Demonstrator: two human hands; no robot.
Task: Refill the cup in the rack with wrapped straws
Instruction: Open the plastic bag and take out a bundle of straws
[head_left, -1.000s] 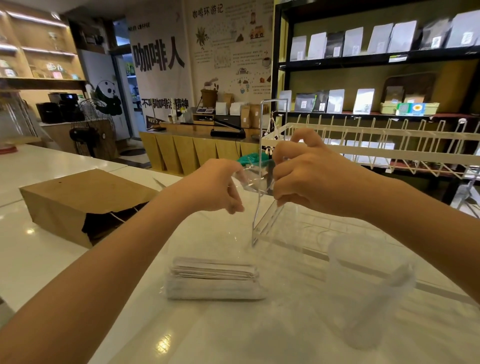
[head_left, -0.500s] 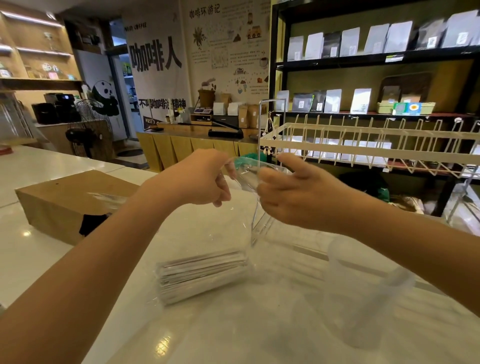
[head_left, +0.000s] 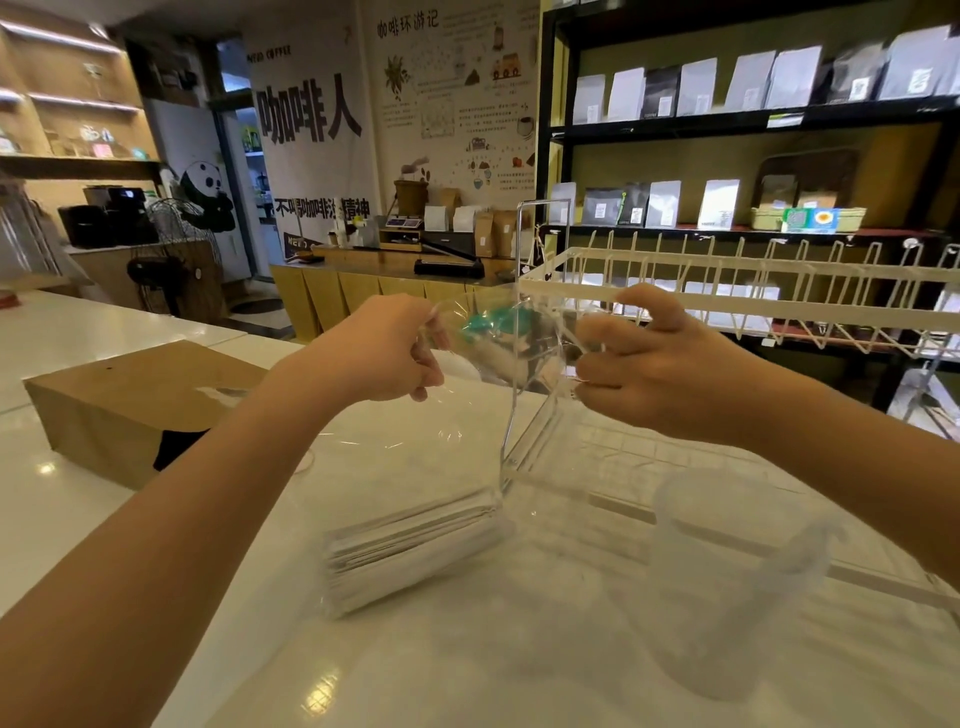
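Observation:
A clear plastic bag (head_left: 415, 457) hangs between my hands, with a bundle of white wrapped straws (head_left: 415, 551) lying in its bottom on the white counter. My left hand (head_left: 384, 353) pinches one side of the bag's mouth. On the other side, my right hand (head_left: 654, 364) grips the opposite edge, and the mouth is stretched apart between them. A translucent frosted cup (head_left: 727, 582) stands at the lower right, on the lower tier of the white wire rack (head_left: 727, 275). Nothing shows inside the cup.
A brown paper bag (head_left: 130, 400) lies on the counter to the left. The rack's upper tier crosses at hand height on the right, and its metal upright stands just behind the bag. Shelves with pouches fill the back right.
Both hands have pulled apart sideways, stretching the bag's mouth wider. The straw bundle has shifted and now lies tilted in the bag.

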